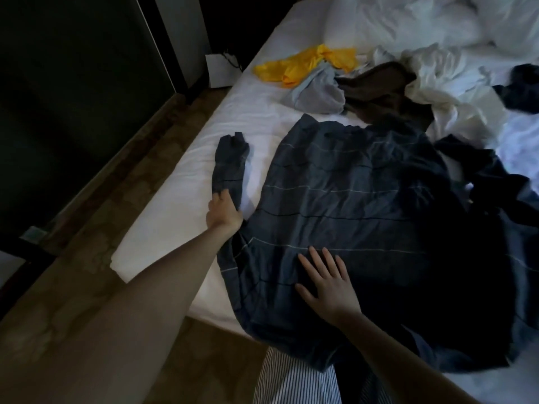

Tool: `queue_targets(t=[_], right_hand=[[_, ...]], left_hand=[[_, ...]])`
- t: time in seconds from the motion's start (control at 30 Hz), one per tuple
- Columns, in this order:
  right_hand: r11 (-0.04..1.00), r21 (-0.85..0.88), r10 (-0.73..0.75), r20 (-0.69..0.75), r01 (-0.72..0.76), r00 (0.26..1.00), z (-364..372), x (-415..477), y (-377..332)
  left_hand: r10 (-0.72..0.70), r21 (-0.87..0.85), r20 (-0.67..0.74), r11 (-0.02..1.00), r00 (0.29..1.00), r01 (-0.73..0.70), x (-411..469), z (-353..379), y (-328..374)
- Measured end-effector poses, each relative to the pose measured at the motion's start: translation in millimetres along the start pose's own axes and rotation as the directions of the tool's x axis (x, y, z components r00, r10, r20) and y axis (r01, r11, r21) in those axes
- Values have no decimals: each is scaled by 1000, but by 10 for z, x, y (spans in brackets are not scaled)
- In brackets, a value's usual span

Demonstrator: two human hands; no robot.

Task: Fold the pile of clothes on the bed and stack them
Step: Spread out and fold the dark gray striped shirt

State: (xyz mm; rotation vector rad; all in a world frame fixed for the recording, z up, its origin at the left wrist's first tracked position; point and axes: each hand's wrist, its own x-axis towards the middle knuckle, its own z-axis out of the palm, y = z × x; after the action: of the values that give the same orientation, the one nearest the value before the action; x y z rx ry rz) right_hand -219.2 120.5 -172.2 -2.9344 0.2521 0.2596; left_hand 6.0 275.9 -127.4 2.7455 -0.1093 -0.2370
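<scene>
- Left hand: fingers curled round the lower part of the sleeve, which lies out to the left of the shirt.
- Step in hand, as judged: folding that sleeve in across the body.
- Lift the sleeve just clear of the sheet, carry it rightward and lay it straight on the body. Set the cuff flat and leave no twist at the shoulder.
- Shirt: dark with thin pale stripes, spread flat on the bed, near edge hanging over the bed's side.
- Right hand: palm down on the near part of the shirt, fingers straight and spread, grasping nothing.
- Press there as an anchor so that the body does not drag while the sleeve crosses.
- Smooth the creases before the next fold; thin cloth of this kind is likely to bunch.
- Pile: unfolded, just beyond the shirt. Yellow piece, grey and brown pieces touching; more dark cloth at far right.
- No stack in view; task judged to be at an early stage.
- Room, at left: dark panel, wooden floor along the bed, white box by the far corner.
- Surface: white sheet, soft underneath, with a bare strip left of the shirt.
- Upper right: rumpled white duvet.
- Dim light; right half of the shirt hard to read.
</scene>
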Motion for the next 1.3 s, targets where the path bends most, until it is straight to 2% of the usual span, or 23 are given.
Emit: queue_targets(t=[0.13,0.2,0.23,0.27,0.3,0.37,0.43,0.5,0.57,0.6,0.63,0.67,0.7,0.73,0.77,0.8,0.87,0.9,0.97,1.07,1.17,1.23,1.3], right_hand=[[1000,-11,11,-73,-12,997,53,35,-4],[1000,-5,16,-74,-16,997,55,29,-12],[1000,7,20,-61,-19,998,50,32,-14],[1000,8,20,-53,-20,998,43,35,-20],[1000,6,17,-48,-16,999,46,38,-17],[1000,-8,4,-13,-5,1000,46,49,-5],[1000,-2,8,37,-8,999,45,49,10],[998,56,-34,35,32,999,7,38,29],[980,169,-102,-42,107,994,-10,45,70],[949,300,-90,-29,95,995,-40,60,91],[886,461,-52,-2,47,999,-83,82,119],[745,665,34,30,-45,999,-136,113,123],[477,865,168,82,-154,982,-215,128,138],[165,959,271,180,-230,946,-277,146,177],[-91,963,343,269,-253,900,-309,164,250],[-264,934,399,332,-240,855,-341,178,343],[-464,865,416,404,-191,815,-416,188,520],[-487,852,406,417,-194,813,-467,191,580],[-350,903,429,390,-248,814,-534,244,638],[107,959,563,160,-263,811,-597,465,722],[528,825,533,-139,-200,834,-767,788,854],[677,718,444,-228,-158,866,-921,1033,893],[736,660,398,-244,-149,884,-1023,1301,934]], left_hand=[[-102,-151,-130,985,986,81,129,17,-45],[-217,-356,-138,921,966,156,154,-25,-55],[-287,-519,-77,829,955,207,182,-58,-66],[-322,-696,26,674,946,248,193,-109,-62],[-307,-842,149,458,940,283,204,-166,-51],[-219,-954,280,47,935,297,203,-284,2],[-110,-961,263,-122,959,250,187,-396,173],[-1,-960,234,-159,972,231,123,-504,503],[113,-966,231,-91,966,242,-7,-534,966],[170,-975,223,40,960,219,-92,-497,1206],[224,-959,204,240,953,149,-174,-413,1423],[306,-883,193,469,932,29,-249,-269,1570],[433,-714,225,683,873,-155,-314,-47,1659],[530,-471,329,809,781,-351,-383,216,1692],[555,-214,435,829,709,-517,-478,470,1648],[549,-17,485,784,681,-620,-574,693,1552],[577,168,394,720,716,-673,-739,962,1361],[606,191,316,713,730,-675,-786,1019,1304],[646,205,248,693,722,-691,-778,1058,1269],[673,192,223,679,705,-709,-755,1098,1253],[677,169,216,684,704,-710,-771,1124,1254],[668,161,223,693,710,-703,-768,1113,1277],[667,150,230,695,709,-703,-761,1110,1290]])
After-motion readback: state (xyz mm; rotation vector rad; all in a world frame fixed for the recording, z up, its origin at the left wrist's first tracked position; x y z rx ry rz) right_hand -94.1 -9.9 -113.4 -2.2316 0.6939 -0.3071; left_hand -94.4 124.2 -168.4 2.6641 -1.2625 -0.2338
